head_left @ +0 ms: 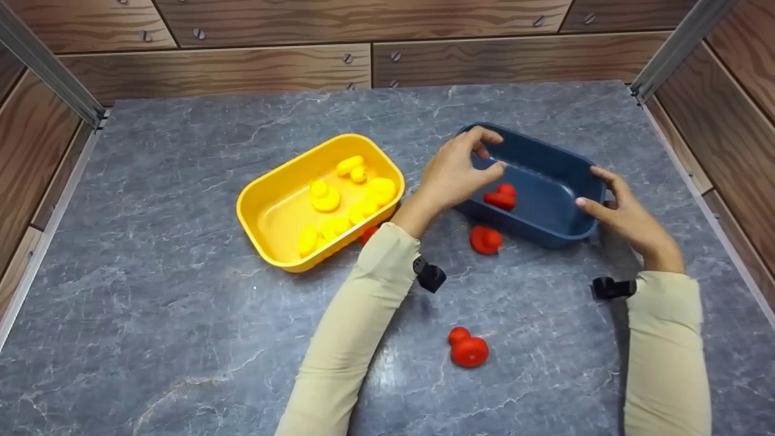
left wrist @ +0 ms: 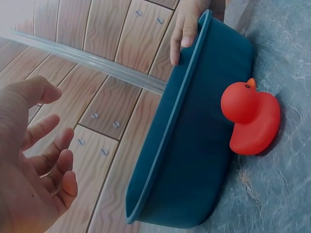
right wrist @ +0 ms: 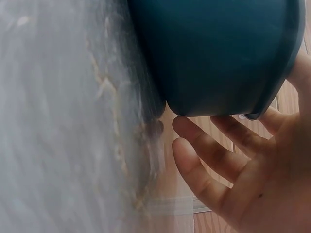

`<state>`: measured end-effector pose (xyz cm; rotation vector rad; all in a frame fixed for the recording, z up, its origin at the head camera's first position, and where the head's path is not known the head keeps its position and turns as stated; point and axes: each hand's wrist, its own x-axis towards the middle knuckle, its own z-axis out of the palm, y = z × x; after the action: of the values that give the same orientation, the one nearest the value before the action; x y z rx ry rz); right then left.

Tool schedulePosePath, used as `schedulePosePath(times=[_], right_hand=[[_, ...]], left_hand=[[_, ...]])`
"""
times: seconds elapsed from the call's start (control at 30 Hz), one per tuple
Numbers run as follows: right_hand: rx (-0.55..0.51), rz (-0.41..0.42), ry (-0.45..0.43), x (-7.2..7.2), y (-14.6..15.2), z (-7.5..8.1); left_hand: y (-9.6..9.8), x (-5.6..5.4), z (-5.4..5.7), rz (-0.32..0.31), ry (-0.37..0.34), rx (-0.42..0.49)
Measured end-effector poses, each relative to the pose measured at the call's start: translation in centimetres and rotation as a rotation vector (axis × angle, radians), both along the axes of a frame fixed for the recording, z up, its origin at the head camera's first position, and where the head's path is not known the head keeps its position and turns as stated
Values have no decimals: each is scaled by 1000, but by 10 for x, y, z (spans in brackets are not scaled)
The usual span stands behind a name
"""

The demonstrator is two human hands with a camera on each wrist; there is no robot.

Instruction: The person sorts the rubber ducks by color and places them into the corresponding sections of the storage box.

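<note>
My left hand (head_left: 457,172) hovers over the left end of a dark blue plastic bin (head_left: 530,235), its fingers loosely bent with nothing between them. At the bin's right end my right hand (head_left: 636,221) grips the rim, thumb inside and fingers against the outer wall; the right wrist view shows those fingers (right wrist: 209,150) along the end. Inside the bin lies one red rubber duck (head_left: 501,198), below the left hand. Another red duck (head_left: 485,240) sits on the tabletop close to the bin's front wall, upright in the left wrist view.
Left of the blue bin stands a yellow bin (head_left: 266,227) with several yellow rubber ducks (head_left: 325,197). A red duck (head_left: 468,349) lies nearer the front, between my forearms. Part of a red object (head_left: 367,235) shows beside the yellow bin, mostly hidden by my left arm. Wood-patterned walls (head_left: 272,72) border the table.
</note>
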<state>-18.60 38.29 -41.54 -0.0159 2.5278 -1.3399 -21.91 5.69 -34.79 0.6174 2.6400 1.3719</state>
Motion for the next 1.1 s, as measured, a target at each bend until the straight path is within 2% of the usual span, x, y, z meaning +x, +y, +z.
schedulePosePath(times=[0.2,0.47,0.63,0.77,0.97,1.1], right_hand=[[-9,-9,-15,2,0,1],[-26,-5,1,1,-1,-1],[-9,-10,2,2,-1,-1],[-24,-5,-3,1,-2,-3],[-8,-12,-1,2,-1,0],[-31,-10,4,2,-1,0]], left_hand=[[-1,7,5,-29,-17,-20],[-8,20,7,-146,-25,12],[-11,31,3,-209,-9,32],[-17,42,-6,-298,-1,61],[-32,61,-19,-502,-42,137],[-40,71,-23,-625,-60,119]])
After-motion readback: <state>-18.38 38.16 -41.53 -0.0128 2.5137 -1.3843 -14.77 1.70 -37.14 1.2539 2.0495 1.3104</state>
